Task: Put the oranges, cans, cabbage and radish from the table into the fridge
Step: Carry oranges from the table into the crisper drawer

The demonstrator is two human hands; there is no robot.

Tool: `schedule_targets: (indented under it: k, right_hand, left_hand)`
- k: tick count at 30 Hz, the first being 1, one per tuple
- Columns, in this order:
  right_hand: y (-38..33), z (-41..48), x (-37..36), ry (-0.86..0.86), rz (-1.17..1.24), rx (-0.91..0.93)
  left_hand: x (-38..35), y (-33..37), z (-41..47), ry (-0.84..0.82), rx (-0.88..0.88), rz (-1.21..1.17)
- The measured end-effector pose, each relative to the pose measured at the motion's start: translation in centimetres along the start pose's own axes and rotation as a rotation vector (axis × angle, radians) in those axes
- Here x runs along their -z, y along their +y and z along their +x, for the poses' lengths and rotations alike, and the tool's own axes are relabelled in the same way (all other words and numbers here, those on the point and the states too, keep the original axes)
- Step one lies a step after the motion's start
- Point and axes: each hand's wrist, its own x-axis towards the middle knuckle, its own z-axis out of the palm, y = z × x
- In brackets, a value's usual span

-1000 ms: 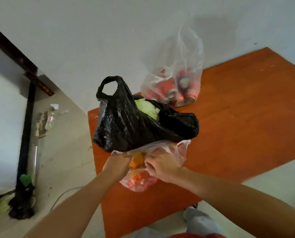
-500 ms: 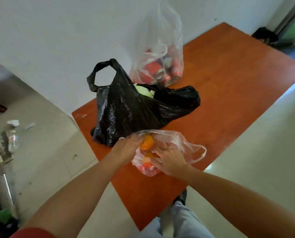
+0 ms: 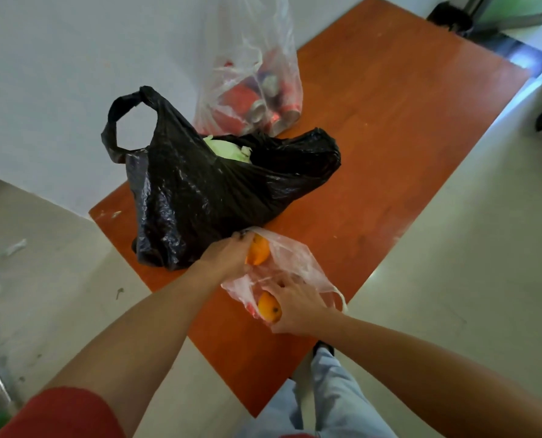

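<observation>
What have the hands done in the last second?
They had been pulling the thin bag open. Now the left hand holds one orange at its mouth, and the right hand grips a second orange lower down. The black bag with the cabbage and the bag of cans have not moved.

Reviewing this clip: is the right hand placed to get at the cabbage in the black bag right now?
Probably not yet. The right hand grips an orange at the thin clear bag, so it is occupied. The cabbage itself shows uncovered in the open mouth of the black bag.
</observation>
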Motion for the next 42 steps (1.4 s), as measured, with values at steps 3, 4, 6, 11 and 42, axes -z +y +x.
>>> schedule_targets:
  k: [3, 4, 6, 11, 42]
  right_hand:
    - [0.7, -0.7, 0.9, 0.080, 0.028, 0.038]
    - [0.9, -0.9, 1.5, 0.120, 0.063, 0.044]
    - [1.6, -1.3, 2.7, 0.231, 0.150, 0.018]
    - [4.3, -1.2, 4.6, 0.471, 0.064, -0.156]
    - [27.5, -20.1, 23.1, 0.815, 0.123, -0.471]
  left_hand:
    - [-0.5, 0.6, 0.5, 0.004, 0.031, -0.023]
    - [-0.7, 0.7, 0.8, 0.004, 0.043, -0.034]
    - [-1.2, 1.0, 0.9, 0.010, 0.064, -0.055]
    - [-2.0, 1.7, 0.6, 0.078, 0.084, -0.016]
    - [18.1, 29.2, 7.6, 0.602, -0.397, -0.174]
